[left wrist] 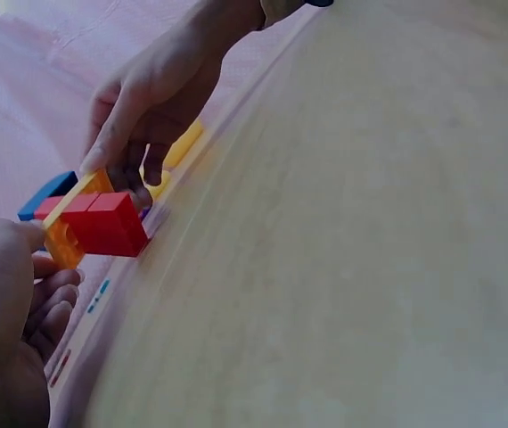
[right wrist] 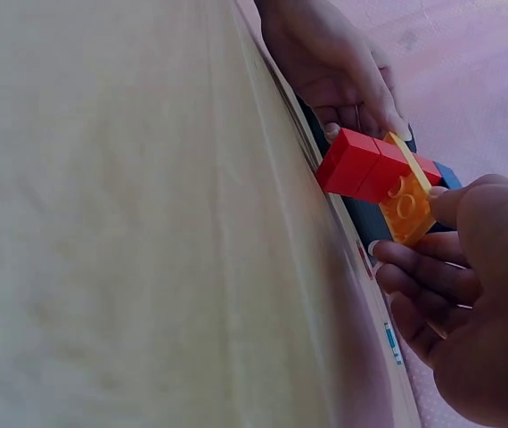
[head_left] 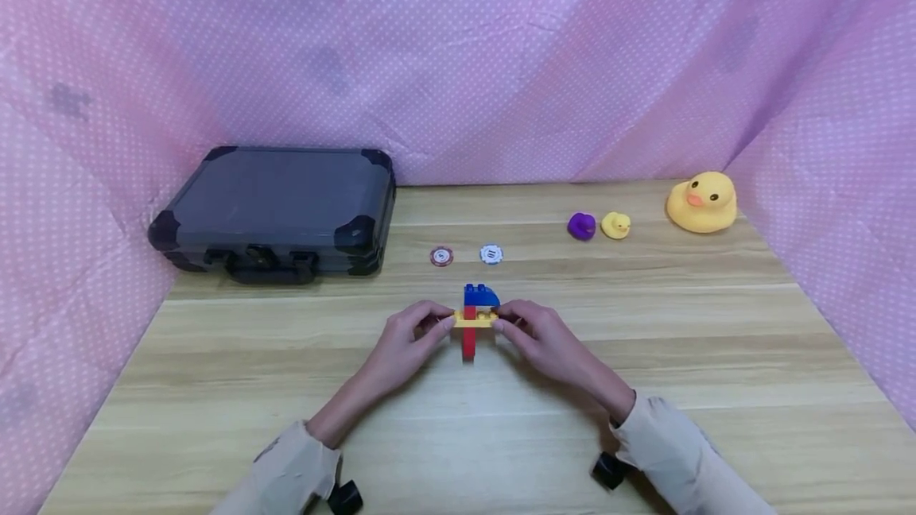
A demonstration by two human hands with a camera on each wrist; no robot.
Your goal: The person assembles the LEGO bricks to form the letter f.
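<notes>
Both hands hold one small toy built of building bricks, in the middle of the head view. My left hand [head_left: 402, 346] pinches the left end of its yellow brick plate [head_left: 468, 323], thumb in front. My right hand [head_left: 553, 342] pinches the plate's right end in the same way. Below the plate stand stacked red bricks [left wrist: 111, 223], and another red brick [head_left: 469, 312] sits above it. On top is a blue brick [head_left: 481, 296] with a rounded right side. The plate's hollow underside shows in the right wrist view.
A dark grey case [head_left: 275, 201] with black corners lies at the back left. Beyond the hands are a red chip [head_left: 441, 256] and a white chip [head_left: 490, 253]. At the back right sit a purple duck [head_left: 582, 226], a small yellow duck [head_left: 615, 225] and a large yellow duck [head_left: 703, 203].
</notes>
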